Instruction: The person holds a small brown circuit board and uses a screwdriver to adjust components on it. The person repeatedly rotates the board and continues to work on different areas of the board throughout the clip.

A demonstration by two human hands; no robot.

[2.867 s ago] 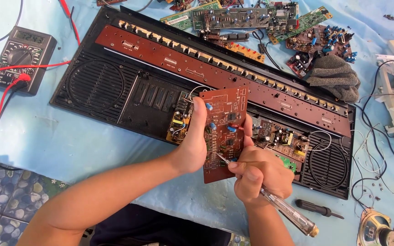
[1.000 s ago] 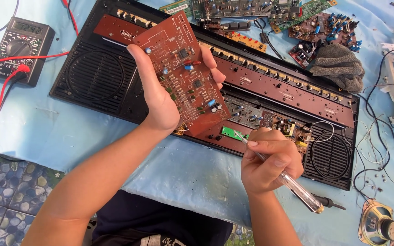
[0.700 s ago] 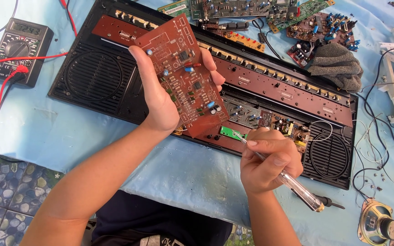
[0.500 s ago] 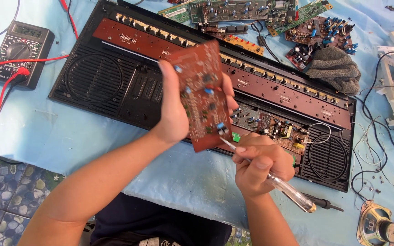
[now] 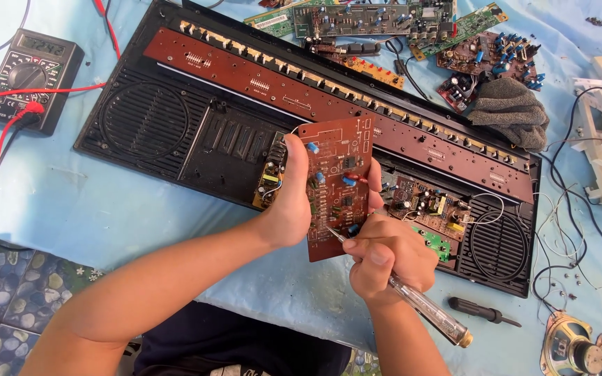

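1. Pale blue cloth (image 5: pixel 141 209) covers the work surface; a patch of patterned floor tile (image 5: pixel 1 292) shows at the lower left edge.
2. Spread across the cloth lie a long black opened keyboard chassis (image 5: pixel 231 146), a black multimeter (image 5: pixel 33 80) with red leads, loose circuit boards, a grey rag (image 5: pixel 510 111) and two small speakers (image 5: pixel 583 348).
3. Held just above the chassis, the brown circuit board (image 5: pixel 339 184) stands roughly upright in the left hand (image 5: pixel 290 205), thumb on its left edge and fingers behind.
4. It looks light, stiff and brittle, so the bare edges seem the safest hold, away from the small parts.
5. Closed around a clear-handled screwdriver (image 5: pixel 423 310), the right hand (image 5: pixel 384 257) sets the tip on the board's lower face.
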